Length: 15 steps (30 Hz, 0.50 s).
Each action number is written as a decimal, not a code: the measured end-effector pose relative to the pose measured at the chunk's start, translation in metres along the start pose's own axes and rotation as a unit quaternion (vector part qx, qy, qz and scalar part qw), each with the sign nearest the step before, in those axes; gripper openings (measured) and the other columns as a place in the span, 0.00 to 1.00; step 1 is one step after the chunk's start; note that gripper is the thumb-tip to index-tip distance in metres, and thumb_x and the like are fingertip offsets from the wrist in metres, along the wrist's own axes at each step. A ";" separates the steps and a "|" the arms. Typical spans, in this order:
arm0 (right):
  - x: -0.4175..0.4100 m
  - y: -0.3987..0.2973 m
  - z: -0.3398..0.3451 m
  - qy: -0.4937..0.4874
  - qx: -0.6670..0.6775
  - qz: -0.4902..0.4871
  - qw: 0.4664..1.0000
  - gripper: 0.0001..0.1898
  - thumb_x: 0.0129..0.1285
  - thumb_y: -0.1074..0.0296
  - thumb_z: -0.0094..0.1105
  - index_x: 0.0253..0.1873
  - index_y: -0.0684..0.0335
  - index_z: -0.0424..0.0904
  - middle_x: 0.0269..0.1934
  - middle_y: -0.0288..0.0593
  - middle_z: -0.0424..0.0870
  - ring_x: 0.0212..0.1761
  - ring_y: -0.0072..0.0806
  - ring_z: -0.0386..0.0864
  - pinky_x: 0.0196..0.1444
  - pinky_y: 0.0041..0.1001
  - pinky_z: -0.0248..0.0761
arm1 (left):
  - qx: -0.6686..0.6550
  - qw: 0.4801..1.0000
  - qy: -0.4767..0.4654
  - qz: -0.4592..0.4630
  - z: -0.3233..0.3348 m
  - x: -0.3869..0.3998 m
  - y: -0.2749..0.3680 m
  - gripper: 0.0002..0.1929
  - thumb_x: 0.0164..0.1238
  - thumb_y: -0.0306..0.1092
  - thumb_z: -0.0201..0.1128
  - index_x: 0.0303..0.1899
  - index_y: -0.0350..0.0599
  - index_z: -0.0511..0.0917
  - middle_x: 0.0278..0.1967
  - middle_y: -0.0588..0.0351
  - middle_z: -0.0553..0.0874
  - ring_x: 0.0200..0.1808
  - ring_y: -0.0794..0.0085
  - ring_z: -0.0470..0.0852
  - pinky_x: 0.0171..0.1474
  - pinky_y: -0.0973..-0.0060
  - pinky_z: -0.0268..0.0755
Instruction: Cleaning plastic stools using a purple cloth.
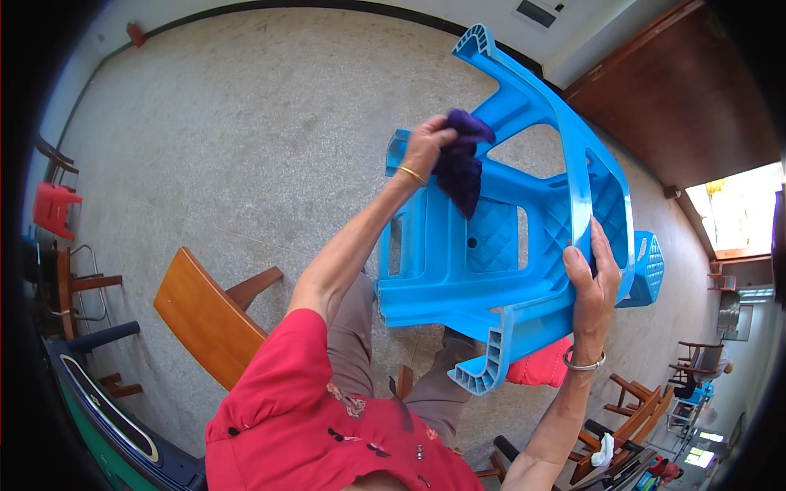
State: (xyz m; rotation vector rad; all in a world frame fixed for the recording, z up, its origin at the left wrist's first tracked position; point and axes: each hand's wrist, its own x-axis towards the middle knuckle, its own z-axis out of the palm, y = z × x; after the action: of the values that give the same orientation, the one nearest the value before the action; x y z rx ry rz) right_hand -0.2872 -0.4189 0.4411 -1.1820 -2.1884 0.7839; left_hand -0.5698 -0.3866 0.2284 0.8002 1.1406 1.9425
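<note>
A blue plastic chair [534, 288] lies tipped over before me, its hollow leg ends and the underside of its seat showing. My left hand [427, 144] grips a dark purple cloth [460, 166] over the chair's legs, near the underside; whether the cloth touches the plastic I cannot tell. On the right, my right hand [595, 276] holds the chair's edge, thumb on one side and fingers spread along the other. A gold bangle is on the left wrist and a silver one on the right.
A blue plastic stool [648, 267] stands behind the chair, and a red object [540, 365] lies below it. A wooden chair [209, 313] is at my left, a green-topped table [104, 454] at lower left. Wooden chairs [632, 423] and a seated person [721, 363] are at right.
</note>
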 end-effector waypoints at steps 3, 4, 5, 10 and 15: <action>-0.001 -0.004 -0.001 0.007 -0.021 -0.018 1.000 0.41 0.54 0.45 0.59 0.63 0.78 0.72 0.60 0.62 0.77 0.58 0.47 0.78 0.61 0.37 0.70 | -0.224 0.974 0.027 0.012 -0.001 0.008 0.046 0.17 0.65 0.25 0.56 0.55 0.36 0.78 0.46 0.52 0.87 0.47 0.68 0.86 0.54 0.68 0.78; -0.001 -0.002 -0.001 0.011 -0.013 -0.023 1.000 0.41 0.54 0.45 0.59 0.64 0.77 0.72 0.59 0.62 0.77 0.57 0.48 0.78 0.60 0.38 0.71 | -0.234 0.971 0.038 0.032 -0.005 0.017 0.053 0.17 0.64 0.26 0.57 0.55 0.36 0.78 0.45 0.51 0.87 0.46 0.68 0.86 0.54 0.68 0.79; -0.001 0.000 0.000 0.016 -0.006 -0.028 0.999 0.41 0.54 0.44 0.59 0.64 0.77 0.72 0.59 0.63 0.77 0.57 0.48 0.78 0.59 0.38 0.71 | -0.234 0.971 0.038 0.030 -0.008 0.029 0.055 0.17 0.64 0.26 0.57 0.55 0.36 0.78 0.45 0.51 0.87 0.46 0.68 0.86 0.54 0.68 0.79; 0.000 0.000 0.002 0.004 -0.003 -0.001 1.000 0.44 0.52 0.43 0.60 0.65 0.77 0.71 0.60 0.65 0.76 0.58 0.50 0.78 0.60 0.40 0.71 | -0.299 0.948 -0.026 -0.105 -0.001 0.078 0.057 0.13 0.65 0.35 0.60 0.47 0.39 0.82 0.44 0.52 0.87 0.42 0.66 0.86 0.49 0.70 0.80; 0.003 0.009 0.004 0.000 -0.022 0.006 1.000 0.45 0.52 0.43 0.61 0.66 0.79 0.69 0.62 0.67 0.74 0.61 0.52 0.76 0.63 0.41 0.68 | -0.335 0.932 -0.093 -0.099 0.016 0.116 0.037 0.13 0.68 0.40 0.59 0.45 0.41 0.82 0.41 0.53 0.87 0.44 0.69 0.86 0.49 0.71 0.80</action>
State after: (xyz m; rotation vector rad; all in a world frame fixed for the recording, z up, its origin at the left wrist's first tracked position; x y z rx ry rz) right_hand -0.2865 -0.4131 0.4325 -1.2174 -2.2117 0.7442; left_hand -0.6293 -0.2955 0.2851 0.4555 0.3699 1.8558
